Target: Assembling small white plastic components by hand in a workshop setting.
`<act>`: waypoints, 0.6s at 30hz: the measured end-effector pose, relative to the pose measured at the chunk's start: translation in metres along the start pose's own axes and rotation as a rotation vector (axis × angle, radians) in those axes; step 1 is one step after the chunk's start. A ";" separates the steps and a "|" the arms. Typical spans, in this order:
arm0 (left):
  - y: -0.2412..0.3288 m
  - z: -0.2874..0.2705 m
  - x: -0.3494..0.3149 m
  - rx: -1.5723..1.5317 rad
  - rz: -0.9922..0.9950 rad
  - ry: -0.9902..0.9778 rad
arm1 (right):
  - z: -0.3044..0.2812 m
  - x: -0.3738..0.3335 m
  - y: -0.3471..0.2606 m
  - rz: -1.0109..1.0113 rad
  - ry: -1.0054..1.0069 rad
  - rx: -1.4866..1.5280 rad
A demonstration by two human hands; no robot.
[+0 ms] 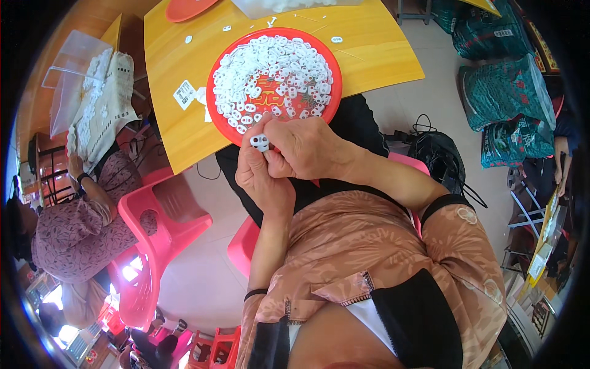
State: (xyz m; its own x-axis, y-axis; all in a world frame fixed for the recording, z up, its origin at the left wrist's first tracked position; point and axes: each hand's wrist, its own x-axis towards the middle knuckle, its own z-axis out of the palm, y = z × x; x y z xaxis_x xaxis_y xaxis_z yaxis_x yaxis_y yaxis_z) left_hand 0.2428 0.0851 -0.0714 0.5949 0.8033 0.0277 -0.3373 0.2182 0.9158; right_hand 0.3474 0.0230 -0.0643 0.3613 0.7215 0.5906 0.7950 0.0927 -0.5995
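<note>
A small white two-hole cord lock (260, 142) is pinched between my two hands, just off the near rim of the red tray. My left hand (265, 181) is closed, with its thumb and fingertips against the piece's left side. My right hand (313, 150) is curled shut from the other side, its fingertips pressing on the same piece and partly hiding it. Beyond them, the round red tray (337, 92) holds a heap of similar white pieces (264, 61), thickest at its far side. Patterned red tray bottom shows near the middle.
The tray rests on a yellow table (390, 58), overhanging its near edge. Scattered white pieces, thin sticks and a printed label (184, 95) lie around it. A pink chair (163, 221) and another seated person (92, 227) are at left. Green sacks (507, 92) and a black bag (433, 157) are at right.
</note>
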 end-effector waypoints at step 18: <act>0.002 0.006 0.034 -0.201 -0.064 0.063 | 0.000 0.035 0.018 -0.030 -0.103 0.067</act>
State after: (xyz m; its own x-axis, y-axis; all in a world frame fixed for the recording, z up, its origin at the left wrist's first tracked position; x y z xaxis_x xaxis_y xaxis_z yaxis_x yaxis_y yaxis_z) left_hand 0.2670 0.1091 -0.0661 0.5749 0.8161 -0.0591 -0.4429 0.3711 0.8162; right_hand 0.3744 0.0494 -0.0547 0.2833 0.7842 0.5520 0.7691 0.1580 -0.6193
